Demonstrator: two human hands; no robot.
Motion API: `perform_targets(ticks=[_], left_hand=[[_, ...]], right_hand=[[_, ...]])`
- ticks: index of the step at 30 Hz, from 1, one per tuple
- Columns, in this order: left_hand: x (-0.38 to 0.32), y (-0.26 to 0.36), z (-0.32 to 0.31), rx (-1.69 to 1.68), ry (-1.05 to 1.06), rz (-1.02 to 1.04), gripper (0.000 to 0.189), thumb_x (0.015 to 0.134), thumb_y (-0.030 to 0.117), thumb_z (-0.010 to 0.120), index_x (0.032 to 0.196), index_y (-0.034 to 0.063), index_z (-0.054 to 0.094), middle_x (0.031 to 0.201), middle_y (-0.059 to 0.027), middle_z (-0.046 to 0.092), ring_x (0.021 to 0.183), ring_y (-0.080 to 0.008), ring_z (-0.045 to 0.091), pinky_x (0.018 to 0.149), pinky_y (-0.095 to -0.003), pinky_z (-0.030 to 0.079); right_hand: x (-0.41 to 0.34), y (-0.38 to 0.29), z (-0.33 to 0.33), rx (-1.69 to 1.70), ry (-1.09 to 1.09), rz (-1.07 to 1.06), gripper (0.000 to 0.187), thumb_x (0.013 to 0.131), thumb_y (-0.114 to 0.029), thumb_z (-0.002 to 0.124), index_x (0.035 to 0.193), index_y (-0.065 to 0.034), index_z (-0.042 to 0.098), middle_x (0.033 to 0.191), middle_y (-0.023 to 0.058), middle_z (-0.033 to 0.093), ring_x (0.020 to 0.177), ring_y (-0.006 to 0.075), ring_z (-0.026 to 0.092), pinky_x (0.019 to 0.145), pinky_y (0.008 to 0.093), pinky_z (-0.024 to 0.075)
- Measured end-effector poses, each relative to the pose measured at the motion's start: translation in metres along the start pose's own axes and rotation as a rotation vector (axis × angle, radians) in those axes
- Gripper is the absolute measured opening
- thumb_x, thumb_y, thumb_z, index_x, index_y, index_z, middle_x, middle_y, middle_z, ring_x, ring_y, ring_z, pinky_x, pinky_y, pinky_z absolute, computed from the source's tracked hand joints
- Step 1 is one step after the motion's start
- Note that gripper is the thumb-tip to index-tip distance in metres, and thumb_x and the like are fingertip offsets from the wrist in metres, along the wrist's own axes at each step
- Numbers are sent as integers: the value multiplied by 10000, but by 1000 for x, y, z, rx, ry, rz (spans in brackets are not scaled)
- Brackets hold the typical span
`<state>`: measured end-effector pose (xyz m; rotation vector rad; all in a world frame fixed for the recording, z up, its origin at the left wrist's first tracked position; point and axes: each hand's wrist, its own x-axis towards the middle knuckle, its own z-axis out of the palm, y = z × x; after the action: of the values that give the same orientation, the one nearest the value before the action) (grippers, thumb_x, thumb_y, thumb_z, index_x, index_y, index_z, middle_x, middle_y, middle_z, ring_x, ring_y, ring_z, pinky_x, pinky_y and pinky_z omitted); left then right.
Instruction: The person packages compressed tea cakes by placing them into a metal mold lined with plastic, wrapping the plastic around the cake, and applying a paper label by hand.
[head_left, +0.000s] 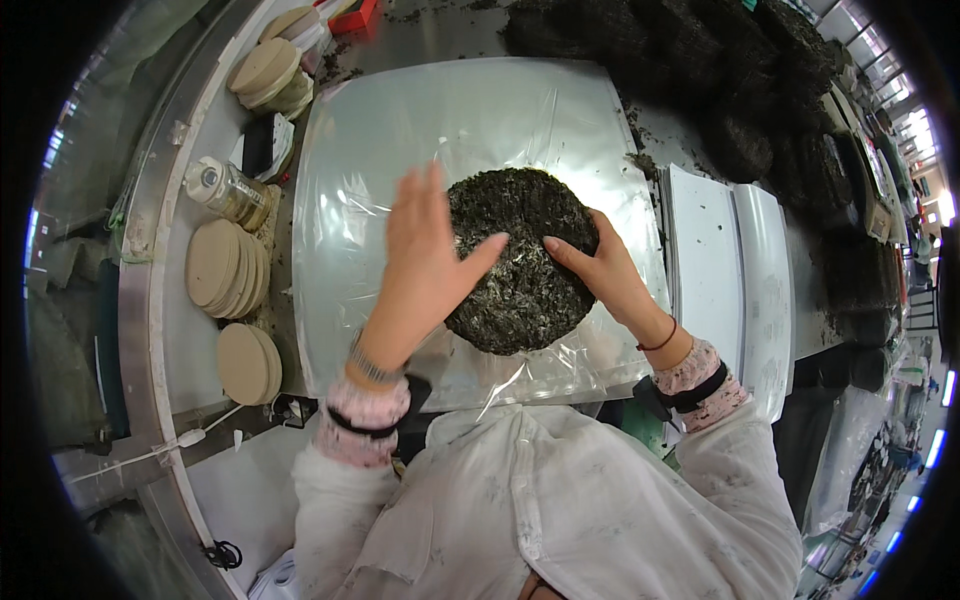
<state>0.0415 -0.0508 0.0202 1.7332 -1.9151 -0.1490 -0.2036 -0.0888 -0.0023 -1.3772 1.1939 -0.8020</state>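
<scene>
A round, dark green-black disc of dried seaweed (517, 300) lies on a stack of clear plastic sheets (360, 247) in front of me. My right hand (611, 274) grips the disc's right edge, its thumb on top and its fingers curled around the rim out of sight. At the disc's left edge is my left hand (427, 262), fingers apart and blurred, the thumb reaching over the disc's surface. Whether the left palm touches the disc cannot be told.
Stacks of round beige discs (225, 270) and a lidded jar (229, 191) line the left shelf. White sheets (705, 262) lie to the right. Many dark seaweed discs (739, 146) are piled at the upper right. A red box (352, 16) stands at the top left, with dark crumbs about.
</scene>
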Motion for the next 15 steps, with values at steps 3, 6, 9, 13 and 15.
perform_targets(ticks=[3,6,9,13,15], left_hand=[[27,17,18,95,-271,-92,976,835,308,810,1574,-43,279,1411,-283,481,1287,-461,502,1039,-524,472],[26,17,33,178,-269,-97,987,791,254,822,1573,-27,289,1293,-233,528,1147,-413,564,924,-508,531],[25,8,56,353,-205,-48,972,774,241,825,1566,-2,318,1264,-199,534,1116,-378,573,885,-494,539],[28,2,44,101,-184,-74,910,804,231,808,1555,13,342,1328,-212,524,1184,-398,557,940,-517,513],[24,-6,32,-14,-14,33,752,872,214,767,1505,-2,424,1457,-233,480,1284,-430,521,1068,-536,440]], right_hand=[[-3,-2,6,-139,31,-71,616,941,-256,798,1355,81,490,1181,147,687,1057,187,673,898,321,561],[-4,-1,12,-225,49,-112,624,930,-236,781,1406,57,503,1239,187,693,1121,239,678,969,363,538],[0,2,5,-181,62,-87,607,947,-258,790,1342,96,495,1146,153,703,1017,204,698,860,317,578],[4,-16,-4,143,3,108,559,944,-236,792,1305,108,540,1095,137,716,930,167,711,815,298,591],[8,-30,-11,271,-112,219,524,949,-223,779,1283,118,563,1082,132,721,896,164,719,794,298,603]])
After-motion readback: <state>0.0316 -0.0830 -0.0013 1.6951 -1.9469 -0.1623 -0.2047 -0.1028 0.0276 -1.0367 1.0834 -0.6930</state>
